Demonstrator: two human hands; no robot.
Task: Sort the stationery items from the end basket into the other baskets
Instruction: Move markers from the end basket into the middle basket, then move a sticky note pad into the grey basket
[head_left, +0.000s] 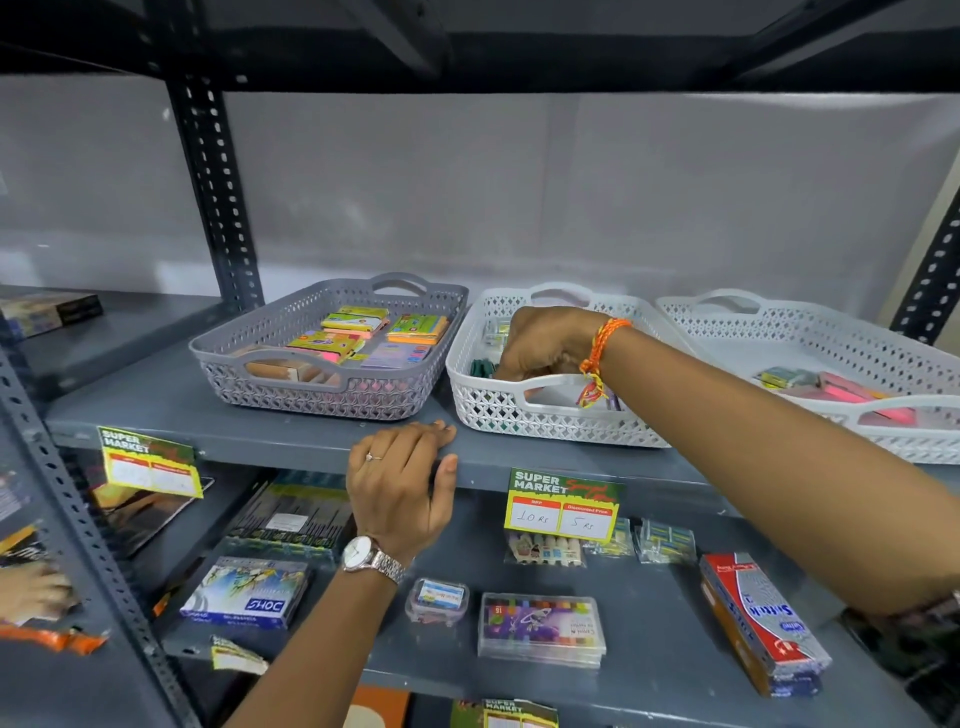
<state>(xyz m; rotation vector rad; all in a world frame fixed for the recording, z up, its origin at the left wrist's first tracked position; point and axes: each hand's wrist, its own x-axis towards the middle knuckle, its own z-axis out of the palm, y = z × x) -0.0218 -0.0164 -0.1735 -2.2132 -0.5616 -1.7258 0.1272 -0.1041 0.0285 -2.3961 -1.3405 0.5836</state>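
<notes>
Three baskets stand in a row on the grey shelf. The grey basket (270, 358) on the left holds several bright sticky-note packs (358, 325). My right hand (545, 345) reaches down into the middle white basket (519, 415), fingers curled inside near dark green items (480, 368); what it holds is hidden. The white basket on the right (810, 332) contains pink and green items (841, 387). My left hand (402, 480) rests on the shelf's front edge, fingers apart, holding nothing.
A slotted upright post (218, 208) stands left of the grey basket. Price tags (563, 506) hang from the shelf edge. The lower shelf carries a crayon box (540, 626), a red box (763, 618), a blue box (247, 592) and small packs.
</notes>
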